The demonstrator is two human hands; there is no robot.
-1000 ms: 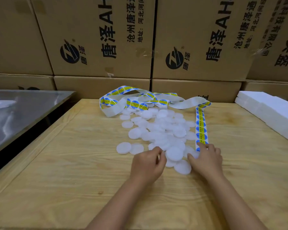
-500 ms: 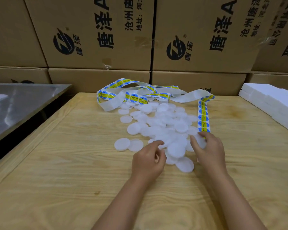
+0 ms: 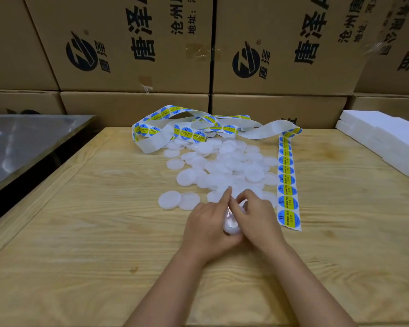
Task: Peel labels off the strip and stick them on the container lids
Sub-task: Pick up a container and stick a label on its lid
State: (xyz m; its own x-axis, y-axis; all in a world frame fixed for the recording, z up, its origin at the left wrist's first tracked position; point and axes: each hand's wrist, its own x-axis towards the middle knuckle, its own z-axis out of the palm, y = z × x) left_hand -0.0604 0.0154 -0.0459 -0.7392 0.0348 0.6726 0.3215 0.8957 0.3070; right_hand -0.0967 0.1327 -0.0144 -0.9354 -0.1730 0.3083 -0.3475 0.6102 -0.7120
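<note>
The work looks barely begun. None of the white discs in the pile of lids [image 3: 224,164] shows a label on it, and the label strip [image 3: 286,178] carries an unbroken row of blue-and-yellow stickers down its straight run to its near end on the wooden table [image 3: 92,232], just right of the hands. Some far loops of the strip look like bare backing, so a few labels may have gone elsewhere, but no labelled lid is in view. The left hand [image 3: 206,228] and the right hand [image 3: 257,218] meet at the near edge of the pile with 1 lid [image 3: 231,224] held between them. The left fingers curl round it from the left with the index finger stretched forward, and the right fingers and thumb curl onto it from the right. Whether a label is already on it I cannot tell. Almost all the lids remain to be done. Against the frame 0.5 s ago, the hands have closed together and drawn nearer the person. The right hand has left the strip's end, which now lies uncovered, and 1 lid has come up out of the pile.
</note>
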